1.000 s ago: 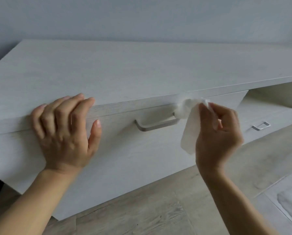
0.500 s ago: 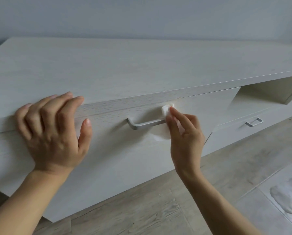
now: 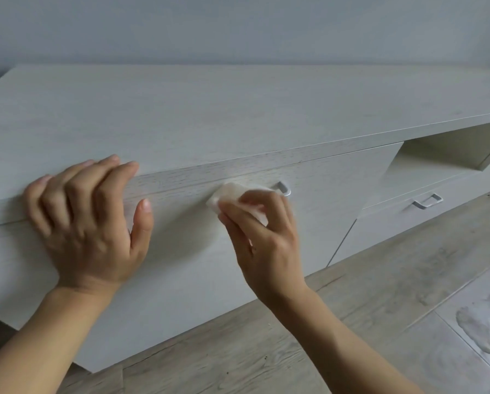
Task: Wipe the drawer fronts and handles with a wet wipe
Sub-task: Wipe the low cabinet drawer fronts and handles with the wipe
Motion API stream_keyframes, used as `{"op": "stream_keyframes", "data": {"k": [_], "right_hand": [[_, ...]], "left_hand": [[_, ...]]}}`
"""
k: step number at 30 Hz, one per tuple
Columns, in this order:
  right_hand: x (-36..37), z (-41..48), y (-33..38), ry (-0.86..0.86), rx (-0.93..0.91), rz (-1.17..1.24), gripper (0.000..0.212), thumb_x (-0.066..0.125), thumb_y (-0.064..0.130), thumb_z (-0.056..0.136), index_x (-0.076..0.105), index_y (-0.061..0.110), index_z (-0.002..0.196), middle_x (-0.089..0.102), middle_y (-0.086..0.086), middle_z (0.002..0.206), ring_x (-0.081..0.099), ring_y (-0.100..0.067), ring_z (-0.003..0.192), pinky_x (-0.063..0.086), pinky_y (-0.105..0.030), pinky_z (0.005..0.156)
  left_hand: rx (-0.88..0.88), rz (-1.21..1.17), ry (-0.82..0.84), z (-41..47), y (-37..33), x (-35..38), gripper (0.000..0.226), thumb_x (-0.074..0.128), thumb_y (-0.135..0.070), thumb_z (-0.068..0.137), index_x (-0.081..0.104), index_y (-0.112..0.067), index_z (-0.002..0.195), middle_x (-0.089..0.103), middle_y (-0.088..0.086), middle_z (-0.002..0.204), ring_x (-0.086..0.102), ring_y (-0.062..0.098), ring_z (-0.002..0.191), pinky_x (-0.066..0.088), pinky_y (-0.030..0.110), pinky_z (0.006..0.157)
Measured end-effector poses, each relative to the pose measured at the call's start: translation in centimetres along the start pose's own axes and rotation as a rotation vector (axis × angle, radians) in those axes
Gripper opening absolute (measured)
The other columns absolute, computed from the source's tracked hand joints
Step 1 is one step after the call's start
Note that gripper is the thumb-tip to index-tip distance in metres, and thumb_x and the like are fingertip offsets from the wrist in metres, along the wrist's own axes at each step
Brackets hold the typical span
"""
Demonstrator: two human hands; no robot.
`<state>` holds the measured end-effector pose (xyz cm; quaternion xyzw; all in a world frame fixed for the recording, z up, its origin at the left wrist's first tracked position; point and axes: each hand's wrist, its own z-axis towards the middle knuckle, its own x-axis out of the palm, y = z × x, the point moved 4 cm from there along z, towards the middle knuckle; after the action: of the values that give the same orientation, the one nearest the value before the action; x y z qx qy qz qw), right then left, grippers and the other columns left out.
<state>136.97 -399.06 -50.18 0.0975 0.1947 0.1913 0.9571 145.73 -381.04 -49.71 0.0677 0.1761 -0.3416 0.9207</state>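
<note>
A low, pale wood-grain cabinet fills the view. My right hand (image 3: 262,240) pinches a folded white wet wipe (image 3: 232,194) around the metal handle (image 3: 284,188) of the large drawer front (image 3: 323,200). The wipe and my fingers hide most of that handle; only its right end shows. My left hand (image 3: 88,220) lies over the cabinet's front top edge at the left, fingers on top and thumb down on the drawer front. A second, lower drawer (image 3: 385,223) with a small metal handle (image 3: 427,201) sits to the right.
The cabinet top (image 3: 238,109) runs back to a grey wall. An open shelf recess (image 3: 442,157) sits above the lower right drawer. Wood-look floor (image 3: 380,308) spreads below, with a pale smear (image 3: 485,325) on it at the right edge.
My right hand has slid the wipe leftward along the handle, from its right end to its left part. The left hand has stayed on the cabinet edge.
</note>
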Motion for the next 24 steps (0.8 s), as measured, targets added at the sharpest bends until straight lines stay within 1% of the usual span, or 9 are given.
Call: {"op": "stream_keyframes", "data": {"k": [3, 7, 10, 12, 14, 17, 19, 21, 24], "right_hand": [[0.3, -0.8, -0.5, 0.015, -0.098, -0.01, 0.018, 0.064, 0.005, 0.091, 0.072, 0.001, 0.106, 0.066, -0.015, 0.117, 0.06, -0.028, 0.114, 0.051, -0.041, 0.093], [1.6, -1.5, -0.1, 0.082, -0.178, 0.004, 0.026, 0.069, -0.004, 0.087, 0.069, 0.0, 0.113, 0.066, -0.013, 0.121, 0.059, -0.025, 0.12, 0.05, -0.041, 0.096], [0.5, -0.9, -1.6, 0.059, -0.139, 0.011, 0.021, 0.065, 0.004, 0.092, 0.07, 0.0, 0.112, 0.068, -0.013, 0.116, 0.063, -0.025, 0.113, 0.052, -0.044, 0.09], [0.0, -0.6, -1.8, -0.009, -0.097, 0.029, 0.018, 0.063, 0.008, 0.094, 0.071, -0.002, 0.107, 0.071, -0.013, 0.107, 0.066, -0.025, 0.103, 0.053, -0.041, 0.086], [0.6, -0.2, -0.8, -0.051, -0.043, 0.078, 0.016, 0.064, 0.008, 0.093, 0.072, -0.002, 0.103, 0.072, -0.01, 0.1, 0.068, -0.022, 0.095, 0.053, -0.036, 0.084], [1.2, 0.2, -0.3, -0.048, 0.012, 0.111, 0.016, 0.068, 0.011, 0.088, 0.074, 0.0, 0.098, 0.074, -0.006, 0.092, 0.067, -0.018, 0.087, 0.053, -0.031, 0.082], [0.3, 0.3, -1.5, -0.035, 0.017, 0.068, 0.02, 0.068, 0.019, 0.088, 0.074, 0.001, 0.097, 0.073, -0.005, 0.091, 0.064, -0.016, 0.089, 0.053, -0.034, 0.08], [-0.6, 0.1, -2.6, -0.047, 0.018, 0.037, 0.023, 0.067, 0.023, 0.088, 0.074, 0.002, 0.095, 0.072, -0.005, 0.09, 0.059, -0.015, 0.091, 0.053, -0.037, 0.077], [0.0, 0.1, -2.1, -0.06, 0.011, 0.076, 0.018, 0.069, 0.02, 0.088, 0.074, 0.003, 0.089, 0.071, -0.004, 0.086, 0.058, -0.017, 0.084, 0.051, -0.037, 0.072]], "left_hand": [[0.004, 0.019, -0.012, 0.0, -0.2, -0.1, 0.038, 0.04, -0.03, 0.102, 0.051, -0.007, 0.13, 0.053, 0.018, 0.126, 0.055, 0.045, 0.111, 0.042, 0.069, 0.09], [0.001, 0.029, -0.02, 0.0, -0.1, 0.0, 0.038, 0.04, -0.03, 0.102, 0.05, -0.008, 0.13, 0.053, 0.017, 0.127, 0.055, 0.045, 0.111, 0.042, 0.069, 0.09], [0.005, 0.04, -0.03, 0.1, -0.3, -0.1, 0.038, 0.039, -0.03, 0.101, 0.051, -0.007, 0.129, 0.053, 0.017, 0.126, 0.052, 0.042, 0.113, 0.038, 0.063, 0.098], [0.007, 0.07, -0.051, 0.2, -0.5, -0.3, 0.038, 0.039, -0.031, 0.101, 0.054, -0.006, 0.126, 0.056, 0.017, 0.124, 0.05, 0.038, 0.113, 0.03, 0.051, 0.103], [0.009, 0.089, -0.065, 0.4, -0.6, -0.4, 0.039, 0.039, -0.031, 0.1, 0.056, -0.006, 0.124, 0.057, 0.016, 0.122, 0.049, 0.036, 0.113, 0.026, 0.045, 0.104], [0.004, 0.087, -0.064, 0.3, -0.5, -0.4, 0.039, 0.038, -0.031, 0.101, 0.055, -0.006, 0.125, 0.056, 0.016, 0.123, 0.049, 0.036, 0.113, 0.029, 0.049, 0.102], [0.002, 0.081, -0.059, 0.3, -0.5, -0.4, 0.039, 0.038, -0.032, 0.101, 0.054, -0.007, 0.126, 0.057, 0.017, 0.123, 0.049, 0.037, 0.113, 0.031, 0.051, 0.101], [0.007, 0.093, -0.063, 0.3, -0.5, -0.4, 0.039, 0.038, -0.032, 0.101, 0.055, -0.006, 0.125, 0.058, 0.018, 0.123, 0.05, 0.037, 0.112, 0.028, 0.048, 0.103], [0.013, 0.112, -0.079, 0.4, -0.5, -0.4, 0.039, 0.038, -0.032, 0.101, 0.056, -0.006, 0.124, 0.058, 0.017, 0.122, 0.05, 0.037, 0.112, 0.025, 0.045, 0.104]]}}
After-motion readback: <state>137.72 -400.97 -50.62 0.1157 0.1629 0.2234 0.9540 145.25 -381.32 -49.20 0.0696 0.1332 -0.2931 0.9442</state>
